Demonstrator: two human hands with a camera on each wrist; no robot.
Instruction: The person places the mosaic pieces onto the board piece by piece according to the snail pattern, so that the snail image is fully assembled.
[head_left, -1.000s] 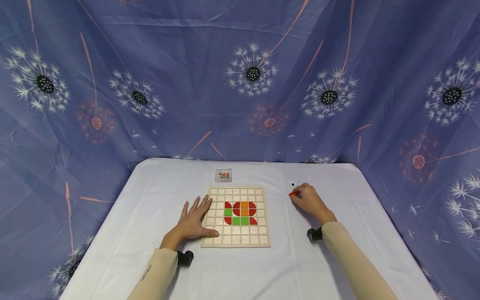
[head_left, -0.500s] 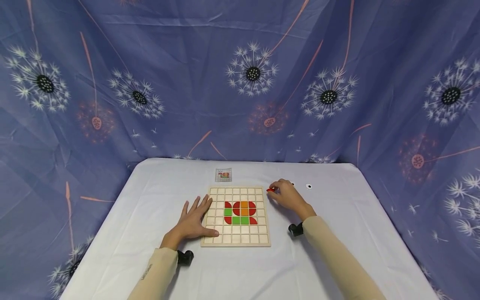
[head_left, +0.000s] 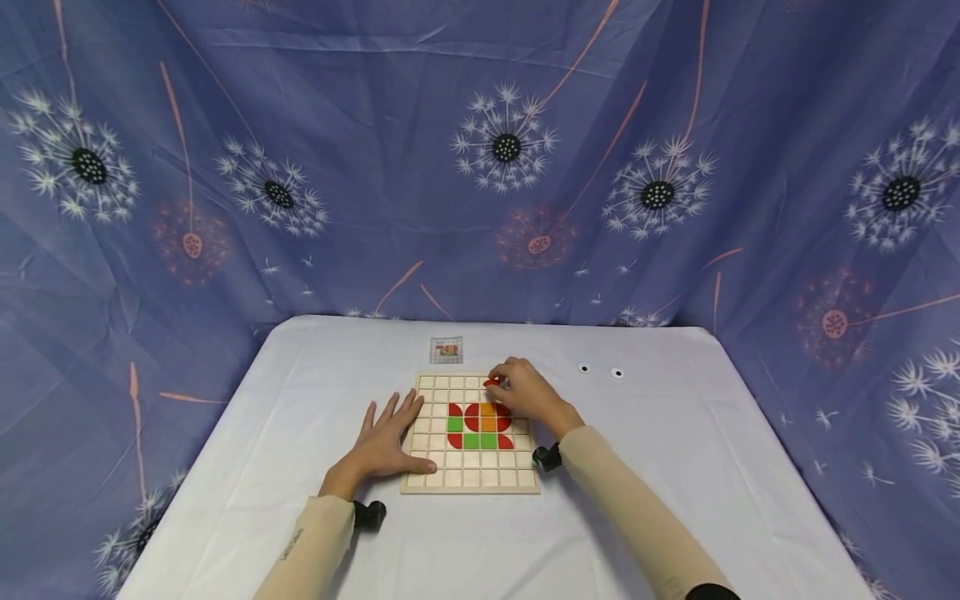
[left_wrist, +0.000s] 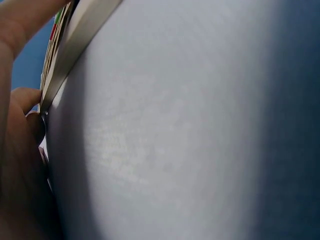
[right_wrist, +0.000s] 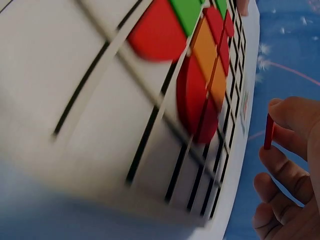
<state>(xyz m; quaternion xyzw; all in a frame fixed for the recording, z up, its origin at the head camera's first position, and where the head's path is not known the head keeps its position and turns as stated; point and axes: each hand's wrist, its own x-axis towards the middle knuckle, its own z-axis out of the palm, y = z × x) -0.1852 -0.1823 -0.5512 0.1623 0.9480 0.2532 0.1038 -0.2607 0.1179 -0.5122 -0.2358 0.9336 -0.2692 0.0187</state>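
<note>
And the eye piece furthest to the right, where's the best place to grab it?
Probably by opposite edges, coming down from above: this eye piece looks round and lies flat on the white cloth, and the other eye piece lies apart to its left. The right hand holds a red piece, so that likely needs setting down first.

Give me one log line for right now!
right hand: pinches red piece above board | left hand: rests on board | eye pieces: on white cloth
</note>
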